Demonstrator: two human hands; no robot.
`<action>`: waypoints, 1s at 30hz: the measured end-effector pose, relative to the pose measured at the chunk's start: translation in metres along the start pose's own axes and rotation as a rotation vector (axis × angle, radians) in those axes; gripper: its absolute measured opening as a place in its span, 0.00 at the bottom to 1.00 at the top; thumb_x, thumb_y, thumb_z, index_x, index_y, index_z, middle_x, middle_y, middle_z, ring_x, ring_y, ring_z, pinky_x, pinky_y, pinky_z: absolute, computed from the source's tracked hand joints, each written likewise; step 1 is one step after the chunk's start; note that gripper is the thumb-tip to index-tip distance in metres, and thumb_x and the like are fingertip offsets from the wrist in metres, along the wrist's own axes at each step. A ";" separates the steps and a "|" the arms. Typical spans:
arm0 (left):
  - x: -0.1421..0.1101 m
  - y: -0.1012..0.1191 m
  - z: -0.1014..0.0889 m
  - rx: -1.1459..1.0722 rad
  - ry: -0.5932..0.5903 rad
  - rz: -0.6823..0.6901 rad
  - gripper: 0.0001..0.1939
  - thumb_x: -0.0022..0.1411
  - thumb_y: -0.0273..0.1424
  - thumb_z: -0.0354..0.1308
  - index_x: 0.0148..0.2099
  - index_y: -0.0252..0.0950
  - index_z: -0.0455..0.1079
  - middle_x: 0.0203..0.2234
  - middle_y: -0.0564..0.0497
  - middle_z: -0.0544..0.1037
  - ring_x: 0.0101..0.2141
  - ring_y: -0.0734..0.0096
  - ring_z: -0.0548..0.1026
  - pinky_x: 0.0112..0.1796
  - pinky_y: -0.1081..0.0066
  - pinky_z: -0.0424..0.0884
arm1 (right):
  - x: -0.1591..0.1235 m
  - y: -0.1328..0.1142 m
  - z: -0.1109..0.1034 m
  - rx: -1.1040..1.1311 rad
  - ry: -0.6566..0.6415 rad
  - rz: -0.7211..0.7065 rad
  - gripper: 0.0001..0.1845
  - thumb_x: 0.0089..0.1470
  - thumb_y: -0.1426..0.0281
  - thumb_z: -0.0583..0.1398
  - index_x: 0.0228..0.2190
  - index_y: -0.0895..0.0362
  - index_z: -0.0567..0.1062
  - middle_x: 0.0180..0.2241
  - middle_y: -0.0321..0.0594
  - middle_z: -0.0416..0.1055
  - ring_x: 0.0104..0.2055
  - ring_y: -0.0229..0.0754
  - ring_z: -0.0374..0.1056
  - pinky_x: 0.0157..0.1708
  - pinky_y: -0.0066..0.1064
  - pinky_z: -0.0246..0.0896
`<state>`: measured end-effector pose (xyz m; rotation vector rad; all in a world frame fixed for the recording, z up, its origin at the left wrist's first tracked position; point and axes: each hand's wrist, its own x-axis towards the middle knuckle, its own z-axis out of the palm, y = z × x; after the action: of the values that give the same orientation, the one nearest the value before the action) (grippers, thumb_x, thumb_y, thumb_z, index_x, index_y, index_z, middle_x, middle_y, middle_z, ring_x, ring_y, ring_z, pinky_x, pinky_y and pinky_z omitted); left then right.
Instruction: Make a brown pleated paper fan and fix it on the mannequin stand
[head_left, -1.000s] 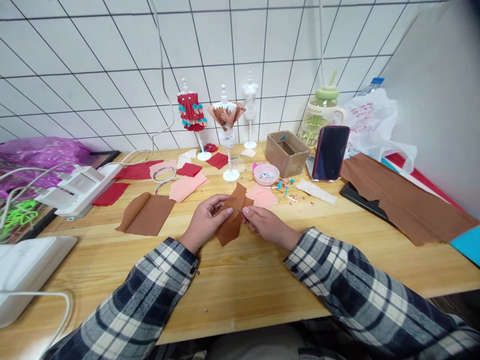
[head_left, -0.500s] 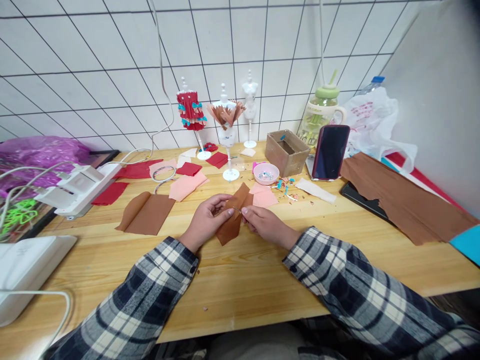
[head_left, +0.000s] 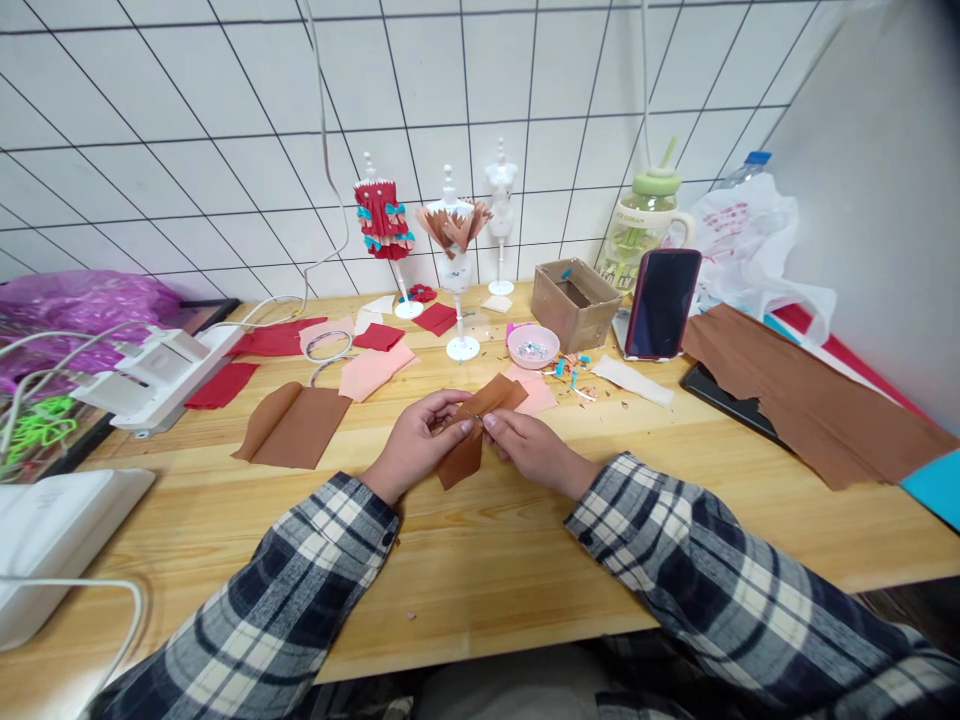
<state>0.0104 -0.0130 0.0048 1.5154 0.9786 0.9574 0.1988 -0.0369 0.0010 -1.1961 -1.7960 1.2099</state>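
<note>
Bowl [head_left: 534, 363] beyond brown sheet [head_left: 460, 467] in fingers [head_left: 454, 434]

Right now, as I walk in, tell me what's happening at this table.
A person's left hand pinches a folded brown sheet, while the right hand holds a thin metallic piece, too small to identify, at it. Beyond them stand three miniature dress forms: one in a red dress with blue bows, one with a jagged brown collar, one undressed.
</note>
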 end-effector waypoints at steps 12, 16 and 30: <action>0.000 0.000 0.002 -0.022 0.014 -0.008 0.22 0.52 0.37 0.68 0.47 0.34 0.72 0.32 0.50 0.78 0.34 0.67 0.76 0.38 0.69 0.70 | 0.000 -0.001 0.001 -0.002 -0.003 0.000 0.24 0.64 0.50 0.45 0.25 0.54 0.62 0.24 0.34 0.62 0.30 0.38 0.60 0.32 0.30 0.54; 0.000 0.001 0.003 -0.042 0.003 -0.012 0.22 0.52 0.37 0.68 0.47 0.34 0.72 0.33 0.49 0.79 0.34 0.67 0.76 0.38 0.69 0.71 | 0.000 0.000 0.002 0.007 0.008 -0.006 0.24 0.64 0.52 0.45 0.26 0.55 0.62 0.24 0.34 0.63 0.31 0.38 0.61 0.32 0.30 0.55; 0.001 0.001 0.004 -0.041 0.017 -0.010 0.20 0.49 0.38 0.70 0.42 0.35 0.73 0.30 0.50 0.79 0.32 0.69 0.75 0.36 0.69 0.71 | -0.001 -0.002 0.002 -0.029 0.011 -0.006 0.22 0.65 0.55 0.46 0.24 0.55 0.62 0.23 0.34 0.63 0.31 0.38 0.61 0.32 0.30 0.54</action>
<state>0.0141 -0.0137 0.0049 1.4693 0.9726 0.9790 0.1964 -0.0391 0.0019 -1.2102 -1.8132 1.1757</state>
